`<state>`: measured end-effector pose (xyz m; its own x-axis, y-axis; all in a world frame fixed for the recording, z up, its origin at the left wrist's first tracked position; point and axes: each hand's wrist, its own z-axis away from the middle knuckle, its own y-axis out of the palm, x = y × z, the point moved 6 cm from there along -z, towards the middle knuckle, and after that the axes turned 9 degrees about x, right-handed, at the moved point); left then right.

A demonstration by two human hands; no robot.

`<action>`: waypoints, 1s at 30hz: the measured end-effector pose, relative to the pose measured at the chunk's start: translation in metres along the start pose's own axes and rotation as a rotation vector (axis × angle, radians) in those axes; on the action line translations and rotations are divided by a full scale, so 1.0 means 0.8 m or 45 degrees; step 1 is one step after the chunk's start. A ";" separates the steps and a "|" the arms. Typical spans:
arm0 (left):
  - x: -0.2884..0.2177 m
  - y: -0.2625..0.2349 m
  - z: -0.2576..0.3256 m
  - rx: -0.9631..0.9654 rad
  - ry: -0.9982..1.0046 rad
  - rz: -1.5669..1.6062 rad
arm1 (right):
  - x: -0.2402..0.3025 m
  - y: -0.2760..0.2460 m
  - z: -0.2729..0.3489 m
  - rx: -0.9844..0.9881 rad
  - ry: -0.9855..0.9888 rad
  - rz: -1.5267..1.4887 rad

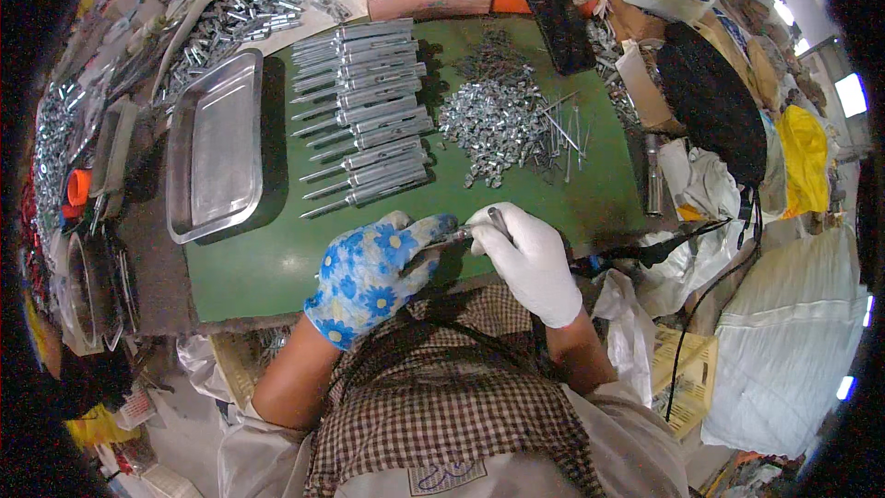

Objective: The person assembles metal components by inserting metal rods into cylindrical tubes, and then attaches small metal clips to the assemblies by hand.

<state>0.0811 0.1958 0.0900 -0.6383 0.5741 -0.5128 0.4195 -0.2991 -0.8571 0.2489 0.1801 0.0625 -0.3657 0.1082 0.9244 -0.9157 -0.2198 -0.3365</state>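
Observation:
At the near edge of the green work mat [277, 263], my two gloved hands meet. My left hand [373, 272], in a blue flowered glove, is closed around a slim metal rod [452, 238] whose end points toward the other hand. My right hand [527, 258], in a white glove, pinches a grey metal piece [498, 218] between thumb and fingers; the glove hides most of it. Beyond the left hand lies a row of pointed metal rods [369, 120], tips to the left. A heap of small shiny metal nuts [493, 124] sits beyond the right hand.
An oblong metal tray [175, 175] stands on the left. Thin long pins [567, 134] and a dark pile of small pins [493, 57] lie by the nuts. A pink box [429, 9] of small parts and loose metal sleeves [249, 18] are at the back. A black cable [710, 290] hangs on the right.

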 end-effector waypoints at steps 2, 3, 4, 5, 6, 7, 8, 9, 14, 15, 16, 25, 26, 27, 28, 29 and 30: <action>-0.004 0.002 -0.001 0.049 -0.034 -0.111 | 0.004 -0.008 -0.002 -0.056 -0.063 0.105; -0.004 0.005 -0.001 0.101 -0.069 -0.224 | 0.009 -0.020 -0.005 -0.170 -0.168 0.318; -0.007 0.007 -0.002 0.098 -0.067 -0.223 | 0.013 -0.034 -0.010 -0.286 -0.272 0.530; -0.010 0.012 -0.003 0.124 -0.083 -0.302 | 0.012 -0.044 -0.018 -0.356 -0.325 0.685; -0.013 0.017 -0.004 0.149 -0.100 -0.382 | 0.017 -0.051 -0.026 -0.361 -0.345 0.784; -0.021 0.017 -0.008 0.187 -0.121 -0.381 | 0.020 -0.054 -0.037 -0.330 -0.395 0.867; -0.024 0.021 -0.011 0.183 -0.124 -0.380 | 0.021 -0.054 -0.049 -0.293 -0.446 0.950; -0.023 0.027 -0.014 0.203 -0.164 -0.361 | 0.026 -0.056 -0.058 -0.291 -0.450 0.951; -0.025 0.026 -0.014 0.216 -0.168 -0.352 | 0.030 -0.050 -0.088 -0.113 -0.314 1.337; -0.025 0.026 -0.014 0.216 -0.171 -0.352 | 0.027 -0.051 -0.087 -0.111 -0.316 1.335; -0.024 0.027 -0.015 0.218 -0.157 -0.359 | 0.026 -0.053 -0.086 -0.157 -0.379 1.336; -0.026 0.030 -0.017 0.189 -0.118 -0.384 | 0.008 -0.021 -0.010 -0.034 -0.230 0.472; -0.026 0.032 -0.017 0.193 -0.131 -0.390 | 0.011 -0.015 -0.004 -0.046 -0.281 0.551; -0.029 0.032 -0.015 0.200 -0.125 -0.385 | 0.014 -0.012 0.001 -0.108 -0.339 0.591; -0.029 0.030 -0.016 0.197 -0.131 -0.372 | 0.014 -0.010 0.003 -0.113 -0.337 0.592; -0.029 0.028 -0.016 0.194 -0.136 -0.360 | 0.014 -0.009 0.004 -0.116 -0.339 0.572; -0.030 0.028 -0.015 0.193 -0.132 -0.362 | 0.013 -0.009 0.006 -0.119 -0.343 0.552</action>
<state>0.1138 0.1847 0.0834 -0.7813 0.5728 -0.2479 0.1195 -0.2526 -0.9602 0.2523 0.1785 0.0756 -0.6702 -0.2296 0.7058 -0.7049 -0.1005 -0.7021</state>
